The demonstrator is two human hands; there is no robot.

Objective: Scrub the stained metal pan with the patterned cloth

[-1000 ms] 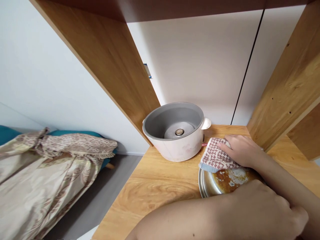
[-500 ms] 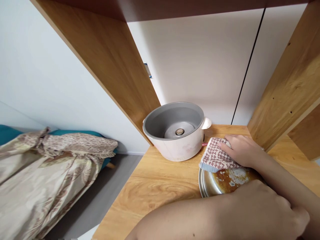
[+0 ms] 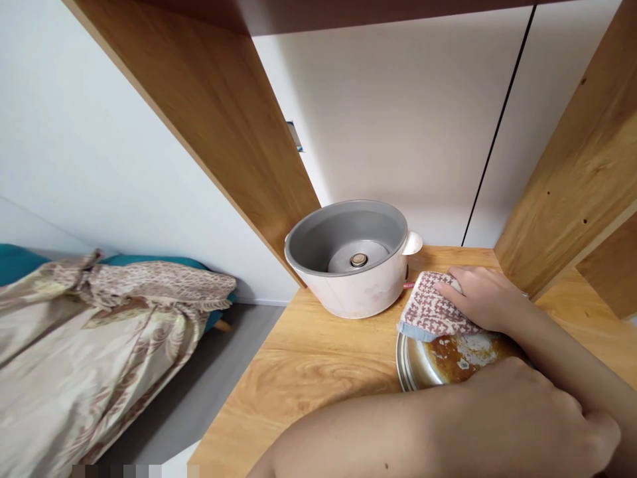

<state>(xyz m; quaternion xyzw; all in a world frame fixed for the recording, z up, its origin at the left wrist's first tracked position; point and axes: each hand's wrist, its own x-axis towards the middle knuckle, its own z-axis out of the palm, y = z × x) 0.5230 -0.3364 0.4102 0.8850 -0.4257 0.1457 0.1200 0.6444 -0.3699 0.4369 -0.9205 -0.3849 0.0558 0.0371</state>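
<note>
My right hand [image 3: 480, 295] is closed over a folded brown-and-white patterned cloth [image 3: 430, 309] with a pale blue edge. The cloth lies against the far side of a metal pot [image 3: 421, 365], which has its brown-stained, patchy bottom facing up. Across the near side of the pot reaches my left hand [image 3: 542, 411], bent and closed at it, with its fingertips hidden from view. Left of the cloth stands a pale pink cooker base [image 3: 353, 295], grey inside, with a round metal piece at its centre and a white side handle.
A wooden tabletop [image 3: 293, 372] carries the cooker base and the pot. Wooden uprights [image 3: 213, 119] rise on both sides, and a dark red shelf [image 3: 378, 13] crosses overhead. At lower left, a patterned cover [image 3: 99, 352] drapes over teal furniture on the grey floor.
The view has shifted very slightly. Both hands, the cloth and the metal pot keep nearly the same places.
</note>
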